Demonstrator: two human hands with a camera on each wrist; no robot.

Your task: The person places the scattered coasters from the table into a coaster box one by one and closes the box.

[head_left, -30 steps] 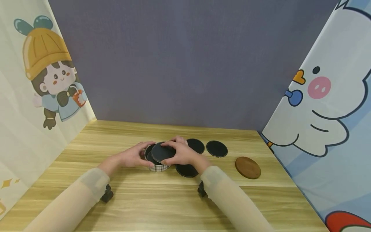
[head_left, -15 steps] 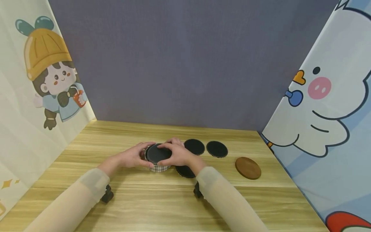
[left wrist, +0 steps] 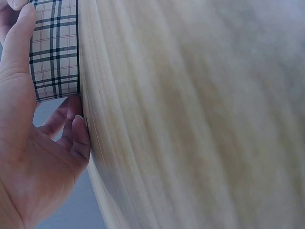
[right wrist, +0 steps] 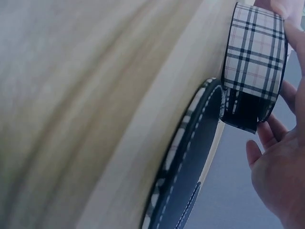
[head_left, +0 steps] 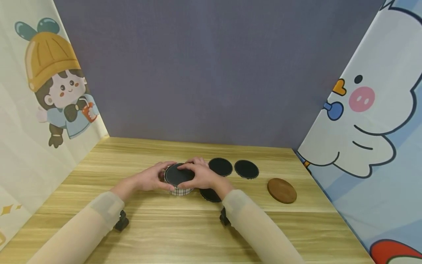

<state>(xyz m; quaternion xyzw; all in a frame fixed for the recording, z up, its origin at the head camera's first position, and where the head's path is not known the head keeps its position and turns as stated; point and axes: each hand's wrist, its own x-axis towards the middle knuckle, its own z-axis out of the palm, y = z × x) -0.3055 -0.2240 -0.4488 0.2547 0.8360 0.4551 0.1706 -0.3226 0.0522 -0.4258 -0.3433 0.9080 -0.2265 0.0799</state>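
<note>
A round plaid coaster holder (head_left: 180,191) stands on the wooden table, its check pattern also plain in the left wrist view. My left hand (head_left: 151,177) grips its left side, thumb in front and fingers behind. Over the top lies a black round coaster (head_left: 175,176), level with the holder's rim. My right hand (head_left: 202,176) holds this coaster by its right edge, thumb at the near side and fingers at the far side. In the right wrist view, a dark opening (right wrist: 243,110) shows in the holder's side wall. How many coasters lie inside is hidden.
Right of the holder, black coasters lie flat: one behind my right hand (head_left: 220,166), a second coaster (head_left: 246,169) farther right, and a third coaster (head_left: 209,195) partly under my right wrist. A brown round wooden disc (head_left: 282,190) lies farther right. A grey backdrop (head_left: 204,73) rises behind the table.
My right hand has moved slightly left and lowered the black coaster from a tilt above the holder onto its top. The left hand has kept its grip in place.
</note>
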